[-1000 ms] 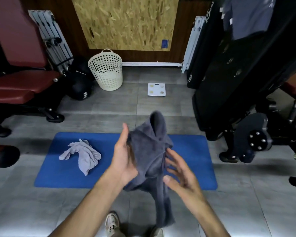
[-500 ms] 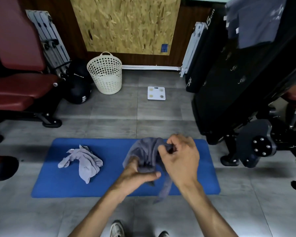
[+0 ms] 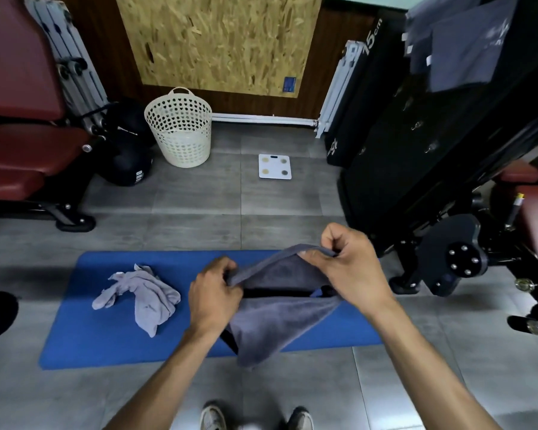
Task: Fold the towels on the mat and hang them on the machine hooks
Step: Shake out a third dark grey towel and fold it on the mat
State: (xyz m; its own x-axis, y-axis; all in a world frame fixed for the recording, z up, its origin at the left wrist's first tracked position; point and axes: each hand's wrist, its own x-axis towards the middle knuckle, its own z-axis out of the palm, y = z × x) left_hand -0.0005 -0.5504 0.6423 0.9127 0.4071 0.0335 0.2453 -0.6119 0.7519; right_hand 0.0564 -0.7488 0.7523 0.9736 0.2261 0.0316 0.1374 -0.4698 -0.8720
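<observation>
A dark grey towel (image 3: 277, 321) hangs in the air above the blue mat (image 3: 84, 339), stretched along its top edge between both hands. My left hand (image 3: 213, 293) pinches its left corner and my right hand (image 3: 345, 262) pinches the right corner, held a little higher. A crumpled light grey towel (image 3: 146, 296) lies on the left part of the mat. On the black machine (image 3: 416, 144) at the right, small hooks show on its side, and grey towels (image 3: 460, 48) hang near its top.
A cream laundry basket (image 3: 180, 128) stands by the back wall, with a white scale (image 3: 275, 166) on the tiled floor to its right. Red padded benches (image 3: 22, 156) fill the left side. A black weight plate (image 3: 457, 256) juts out beside the mat's right end. My shoes (image 3: 213, 418) stand below.
The bunched dark towel has been pulled apart: my hands moved away from each other, each holding a corner, so the top edge now runs taut between them.
</observation>
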